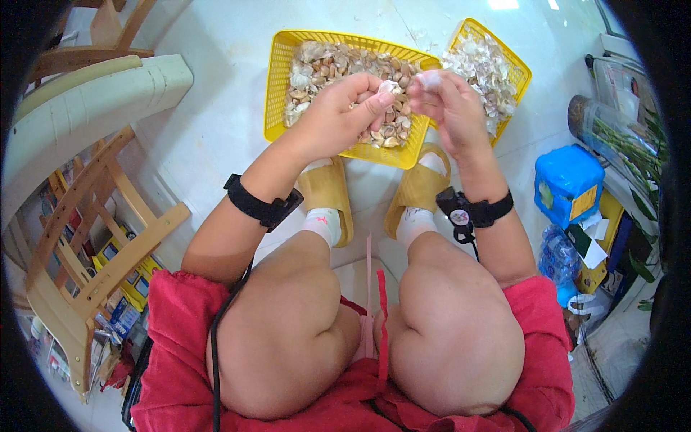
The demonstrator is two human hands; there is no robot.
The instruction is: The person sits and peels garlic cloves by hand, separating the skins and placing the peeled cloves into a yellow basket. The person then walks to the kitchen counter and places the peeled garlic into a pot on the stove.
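Note:
My left hand (343, 110) pinches a whitish piece of garlic (390, 87) between thumb and forefinger. It is above a large yellow plastic basket (274, 81) that holds many garlic cloves (326, 67) and loose papery skins. Just right of it, slightly apart, my right hand (461, 110) is blurred, with a pale scrap of garlic skin (430, 80) at its fingertips. A smaller yellow basket (522, 70), behind and to the right of that hand, is heaped with white garlic skins (486, 62).
Tan slippers (325, 186) on my feet touch or nearly touch the large basket's near side. Wooden chair frames (129, 237) stand at left. A blue wrapped package (569, 183), plastic bottles (559, 256) and a vase with green stems (615, 127) line the right.

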